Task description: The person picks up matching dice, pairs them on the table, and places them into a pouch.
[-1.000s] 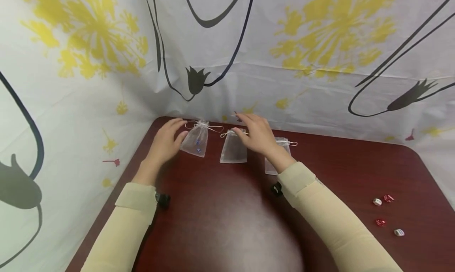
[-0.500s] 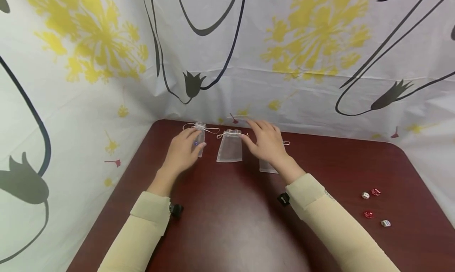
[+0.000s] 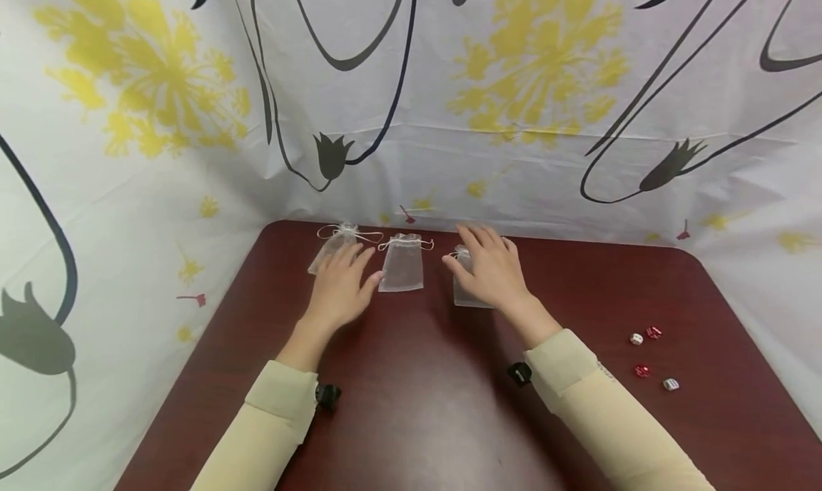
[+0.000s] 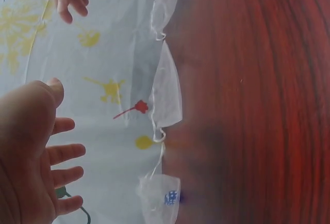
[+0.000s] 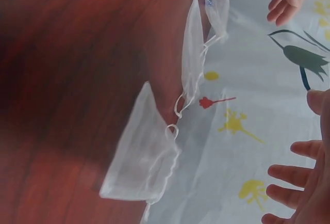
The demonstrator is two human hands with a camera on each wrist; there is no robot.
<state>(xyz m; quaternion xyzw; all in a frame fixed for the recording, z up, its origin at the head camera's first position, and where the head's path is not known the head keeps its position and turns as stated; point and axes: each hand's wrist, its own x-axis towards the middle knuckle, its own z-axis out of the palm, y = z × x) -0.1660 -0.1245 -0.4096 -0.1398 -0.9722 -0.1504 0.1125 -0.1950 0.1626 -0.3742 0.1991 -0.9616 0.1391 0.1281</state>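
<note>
With 12 o'clock at the far side, I have a broad free stretch of table (image 3: 417,419) at 6, flanked by the left sleeve (image 3: 260,423) and right sleeve (image 3: 606,416) at 7 and 5. The cloth wall (image 3: 411,177) blocks 12. The middle bag (image 3: 402,268) lies uncovered at 12; my left hand (image 3: 340,287) screens the left bag (image 3: 330,247) at 11, my right hand (image 3: 493,270) the right bag (image 3: 472,296) at 1. A strip of wood is passable between the middle and right bags; a cord (image 4: 162,154) crosses the gap toward 11. Four dice (image 3: 642,370) obstruct 3.
</note>
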